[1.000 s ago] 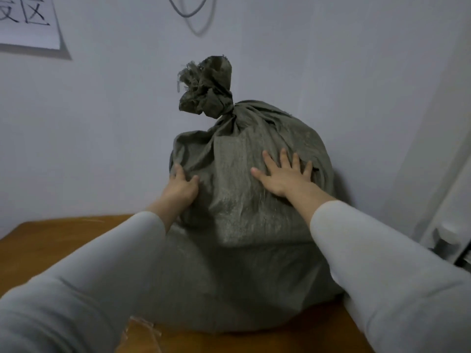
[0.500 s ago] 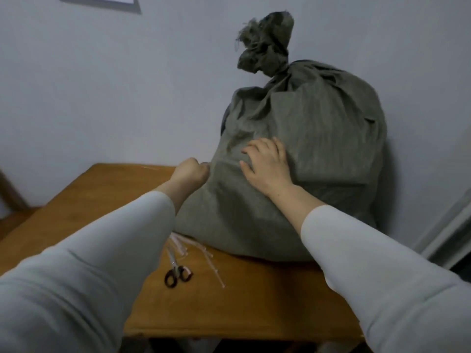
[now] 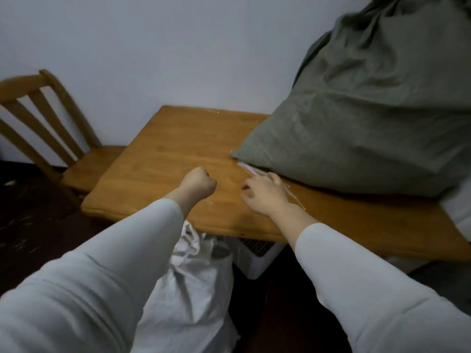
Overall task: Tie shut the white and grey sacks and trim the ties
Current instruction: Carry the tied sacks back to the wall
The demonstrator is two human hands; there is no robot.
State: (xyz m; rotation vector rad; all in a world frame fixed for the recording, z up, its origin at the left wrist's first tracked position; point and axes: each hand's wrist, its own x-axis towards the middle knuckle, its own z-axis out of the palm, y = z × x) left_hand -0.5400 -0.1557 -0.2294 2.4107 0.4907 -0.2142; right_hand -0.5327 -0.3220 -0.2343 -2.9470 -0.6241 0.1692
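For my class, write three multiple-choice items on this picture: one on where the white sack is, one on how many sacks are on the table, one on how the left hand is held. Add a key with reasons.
1. Where is the white sack?
A. on the floor, by the front edge of the table
B. on a shelf
C. hanging on the wall

2. How many sacks lie on the table?
A. none
B. one
C. three

3. How is the left hand held?
A. flat on a sack
B. gripping scissors
C. curled in a fist over the table

Key:
1 A, it stands low between the two sleeves, below the table's edge.
2 B, only the grey sack rests on the wood.
3 C, the fingers are curled in, over bare tabletop, with nothing seen in them.
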